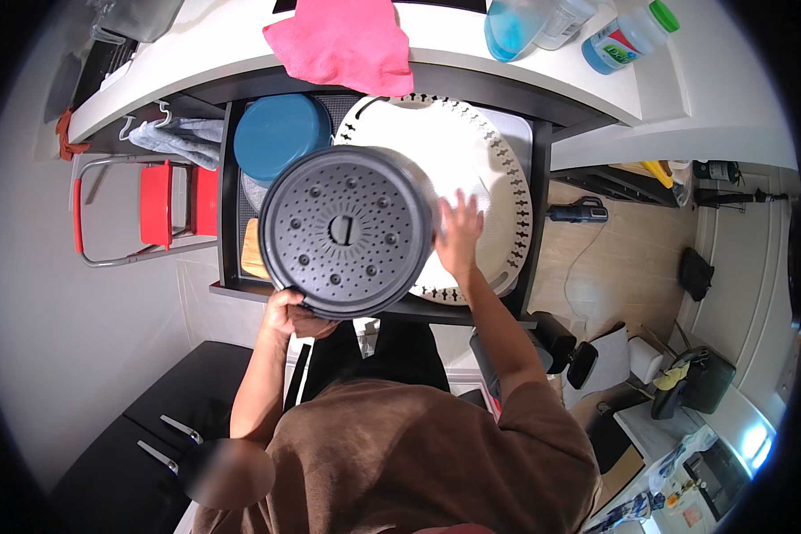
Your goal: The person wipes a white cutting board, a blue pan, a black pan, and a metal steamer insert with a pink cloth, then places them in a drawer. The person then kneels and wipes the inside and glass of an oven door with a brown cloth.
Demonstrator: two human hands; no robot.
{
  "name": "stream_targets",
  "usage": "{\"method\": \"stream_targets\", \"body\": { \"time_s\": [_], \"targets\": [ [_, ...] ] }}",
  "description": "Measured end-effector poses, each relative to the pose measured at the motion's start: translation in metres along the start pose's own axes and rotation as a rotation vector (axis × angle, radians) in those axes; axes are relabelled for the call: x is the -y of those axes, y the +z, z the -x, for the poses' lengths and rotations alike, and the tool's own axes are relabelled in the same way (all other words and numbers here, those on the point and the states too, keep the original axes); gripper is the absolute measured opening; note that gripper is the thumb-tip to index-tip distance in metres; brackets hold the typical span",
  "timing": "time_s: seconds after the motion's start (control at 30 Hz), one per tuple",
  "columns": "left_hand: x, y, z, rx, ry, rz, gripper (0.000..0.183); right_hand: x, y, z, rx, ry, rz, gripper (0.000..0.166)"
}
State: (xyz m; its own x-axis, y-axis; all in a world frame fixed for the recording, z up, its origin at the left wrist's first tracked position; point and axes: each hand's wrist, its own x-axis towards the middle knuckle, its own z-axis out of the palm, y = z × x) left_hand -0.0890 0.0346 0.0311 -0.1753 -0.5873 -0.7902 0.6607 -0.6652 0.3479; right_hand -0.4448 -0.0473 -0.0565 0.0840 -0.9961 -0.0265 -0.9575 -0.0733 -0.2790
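Note:
A round dark grey lid with many small holes (374,287), probably a pot's, is tilted up over an open drawer (541,200). My left hand (300,317) grips its near edge. To its right, my right hand (460,230) has its fingers spread over a white textured sheet or cloth (434,173), and whether it touches this is unclear. Below lies a large white round tray with a cut-out rim (520,220). A blue round lid or bowl (277,137) is at the drawer's back left, and a wooden piece (253,250) shows at the left.
A pink cloth (347,47) hangs over the counter's edge. Bottles, one with a green cap (631,40), stand at the counter's back right. A red folding step stool (157,207) is left of the drawer. A handheld vacuum (577,210) lies on the floor to the right.

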Motion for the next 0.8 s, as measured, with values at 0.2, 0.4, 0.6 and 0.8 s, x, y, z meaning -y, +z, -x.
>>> {"method": "stream_targets", "body": {
  "time_s": [0.2,0.4,0.6,0.8],
  "targets": [
    [0.013,0.058,-0.08,0.138,-0.047,-0.086,0.06,-0.031,-0.043,-0.032,0.155,0.458,-1.766,0.064],
    [0.026,0.106,-0.15,0.056,-0.15,-0.263,0.042,-0.072,-0.01,-0.054,-0.173,0.465,-1.559,0.056],
    [0.032,0.116,-0.166,-0.023,-0.199,-0.38,0.053,-0.095,0.012,-0.06,-0.177,0.481,-1.198,0.053],
    [0.056,0.106,-0.16,-0.07,-0.116,-0.509,0.054,-0.098,0.002,-0.053,-0.134,0.467,-0.655,0.045]
  ]
}}
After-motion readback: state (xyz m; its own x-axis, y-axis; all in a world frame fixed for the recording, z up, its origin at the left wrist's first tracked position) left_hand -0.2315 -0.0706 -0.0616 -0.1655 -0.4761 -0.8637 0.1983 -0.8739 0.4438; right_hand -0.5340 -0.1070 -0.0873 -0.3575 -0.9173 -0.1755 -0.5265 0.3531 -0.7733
